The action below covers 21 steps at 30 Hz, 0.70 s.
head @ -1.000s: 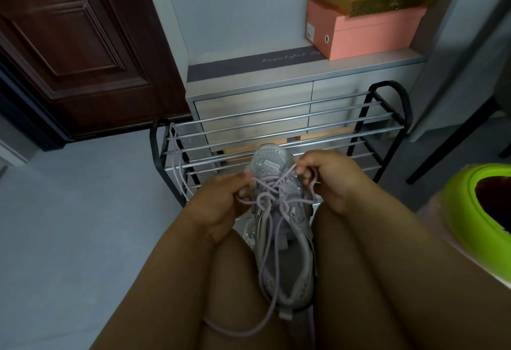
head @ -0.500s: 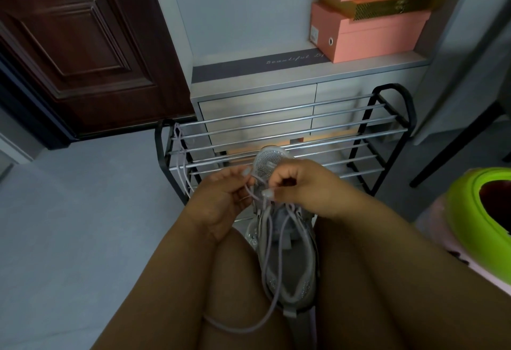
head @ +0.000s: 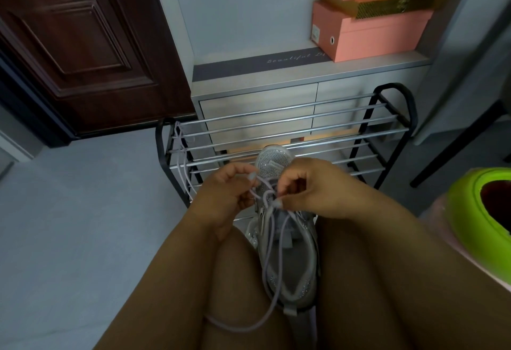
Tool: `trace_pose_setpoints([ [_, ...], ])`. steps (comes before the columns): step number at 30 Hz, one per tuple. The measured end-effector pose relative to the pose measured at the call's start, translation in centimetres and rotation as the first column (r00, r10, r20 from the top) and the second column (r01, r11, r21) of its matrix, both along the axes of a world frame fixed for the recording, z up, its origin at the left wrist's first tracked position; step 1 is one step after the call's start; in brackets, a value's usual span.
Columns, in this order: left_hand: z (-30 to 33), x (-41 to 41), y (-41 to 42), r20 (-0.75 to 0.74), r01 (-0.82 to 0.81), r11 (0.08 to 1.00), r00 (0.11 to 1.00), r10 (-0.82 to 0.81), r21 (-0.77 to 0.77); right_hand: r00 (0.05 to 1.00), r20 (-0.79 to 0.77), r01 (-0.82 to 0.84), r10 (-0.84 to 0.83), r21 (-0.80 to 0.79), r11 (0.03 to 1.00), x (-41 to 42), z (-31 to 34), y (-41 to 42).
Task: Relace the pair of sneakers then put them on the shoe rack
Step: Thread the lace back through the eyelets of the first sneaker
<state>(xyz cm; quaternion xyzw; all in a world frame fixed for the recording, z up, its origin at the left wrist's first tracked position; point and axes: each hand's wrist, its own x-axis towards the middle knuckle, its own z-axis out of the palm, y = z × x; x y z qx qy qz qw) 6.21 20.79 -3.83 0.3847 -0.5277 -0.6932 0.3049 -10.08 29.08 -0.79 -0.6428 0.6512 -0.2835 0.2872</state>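
Head view: both hands (head: pixel 265 192) pinch lace (head: pixel 272 255) over sneaker (head: pixel 293 269).

Beyond my hands a grey drawer cabinet (head: pixel 257 106) stands against the wall, with two pink shoeboxes (head: pixel 370 37) stacked on its top at the right. A dark wooden door (head: pixel 83 45) stands off to my left, a lime-green tub (head: pixel 481 211) just right.

**Colours on my feed**

I note a grey sneaker (head: pixel 287 261) with glittery speckling and a pale lilac lace (head: pixel 272 241). Shoe rack (head: pixel 367 139): black frame, chrome bars. Salmon-pink boxes (head: pixel 370 31), one gold-banded. Dark brown panelled door (head: pixel 83 45). Lime-green rim (head: pixel 470 211) at right.
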Motion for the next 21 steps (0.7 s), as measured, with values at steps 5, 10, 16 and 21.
trace_pose_setpoints([
  [5,-0.1,0.0,0.2,0.064,0.058,0.995,0.997,-0.052,-0.087,0.988,-0.151,-0.003,0.014,0.071,0.997,-0.1,0.0,-0.1],
  [10,-0.2,0.0,0.1,0.076,0.047,0.995,0.996,-0.040,-0.086,0.992,0.120,0.026,-0.046,0.164,0.986,-0.8,-0.3,-0.1],
  [16,-0.3,-0.2,0.0,0.059,0.044,0.998,0.997,-0.041,-0.055,0.994,-0.107,-0.017,0.029,0.113,0.993,0.0,0.1,0.0],
  [21,-0.4,-0.1,0.0,0.080,0.044,0.997,0.996,-0.038,-0.065,0.998,-0.043,0.046,-0.043,0.085,0.995,-0.5,0.0,-0.1],
])
